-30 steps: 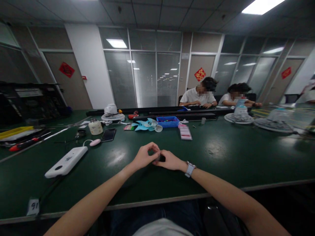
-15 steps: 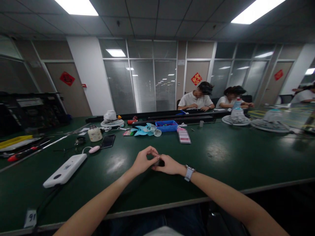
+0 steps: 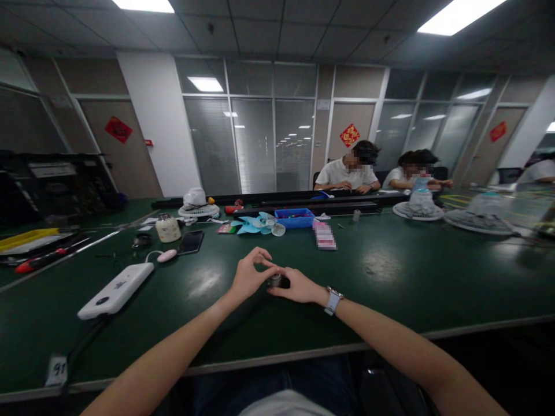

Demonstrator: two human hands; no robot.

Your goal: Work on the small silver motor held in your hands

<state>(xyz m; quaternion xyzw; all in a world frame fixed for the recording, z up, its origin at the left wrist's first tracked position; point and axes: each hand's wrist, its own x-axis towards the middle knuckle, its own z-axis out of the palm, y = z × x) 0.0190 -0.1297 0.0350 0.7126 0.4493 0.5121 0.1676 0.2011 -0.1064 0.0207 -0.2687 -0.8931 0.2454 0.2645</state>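
A small grey metal cylinder stands on the green table in front of me, partly covered by my fingers. My right hand, with a watch on its wrist, curls round it from the right, thumb low and fingertips near its top. From the left, my left hand reaches over the top of the cylinder. Its thumb and a forefinger come together there in a pinch, while another finger is raised. Whatever lies between those fingertips is too small to make out.
Left on the table are a white power strip, a phone and a cream jar. Blue fan blades, a blue tray and a pink-and-white item lie farther back. Fan parts stand right; co-workers sit opposite.
My left hand has shifted slightly left and up, its raised finger lifting away from the thumb. More of the cylinder now shows. My right hand stays about it; the view has tilted slightly.
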